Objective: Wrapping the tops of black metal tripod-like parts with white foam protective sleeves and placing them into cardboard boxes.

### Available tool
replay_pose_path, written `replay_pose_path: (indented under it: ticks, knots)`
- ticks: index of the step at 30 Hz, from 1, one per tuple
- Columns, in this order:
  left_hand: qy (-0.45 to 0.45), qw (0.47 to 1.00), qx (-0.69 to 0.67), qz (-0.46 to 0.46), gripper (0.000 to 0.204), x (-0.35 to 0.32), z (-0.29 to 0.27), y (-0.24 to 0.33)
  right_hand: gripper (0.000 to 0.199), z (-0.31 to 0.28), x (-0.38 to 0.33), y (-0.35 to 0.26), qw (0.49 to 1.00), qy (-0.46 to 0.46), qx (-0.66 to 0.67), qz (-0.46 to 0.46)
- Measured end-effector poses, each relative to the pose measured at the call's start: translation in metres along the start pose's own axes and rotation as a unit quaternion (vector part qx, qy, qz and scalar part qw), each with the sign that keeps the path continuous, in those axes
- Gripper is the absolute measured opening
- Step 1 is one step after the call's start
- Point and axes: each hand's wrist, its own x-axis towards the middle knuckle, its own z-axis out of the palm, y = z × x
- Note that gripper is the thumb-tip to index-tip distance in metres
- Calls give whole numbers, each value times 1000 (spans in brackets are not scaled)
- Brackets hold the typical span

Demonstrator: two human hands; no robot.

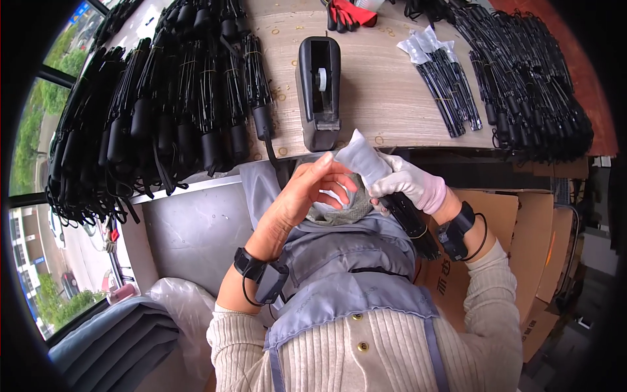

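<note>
My right hand [410,185], in a white glove, grips a folded black umbrella frame [406,217] just in front of the table edge. The frame's upper end is covered by a white plastic sleeve [363,159]; its dark ribs slant down to the right over my lap. Beside the sleeve is my bare left hand [313,189], its fingers loosely bent and apart, holding nothing that shows. Above both hands, a black tape dispenser [318,91] with a small white roll stands near the table's front edge. Part of the frame is hidden by the glove.
Many black umbrella frames with handles [176,117] fill the table's left side and overhang its edge. Several white-sleeved frames [444,85] lie at right, beside another big pile [529,85]. A red and black glove [349,14] lies at the back. Cardboard boxes [490,228] stand below right.
</note>
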Motion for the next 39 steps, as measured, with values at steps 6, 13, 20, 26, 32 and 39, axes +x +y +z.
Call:
replay_pose_path:
  ticks: [6,13,20,26,32,39]
  knots:
    - [56,978,200,25,36,10,9,-17,45,2,-7,8,992,49,-94,-71]
    - [125,868,467,110,40,45,47,-32,60,-3,14,16,767,320,-531,-165]
    - [45,809,548,208,42,54,99,-27,68,-71,54,-84,603,450,-652,-90]
    - [36,768,635,74,16,10,-4,-66,52,-122,62,-137,357,522,-756,-171]
    - [251,570,782,31,10,42,-101,-110,20,15,90,-168,465,92,-760,-445]
    - [204,622,756,-31,15,45,-72,-109,15,91,185,-151,261,-93,-857,-436]
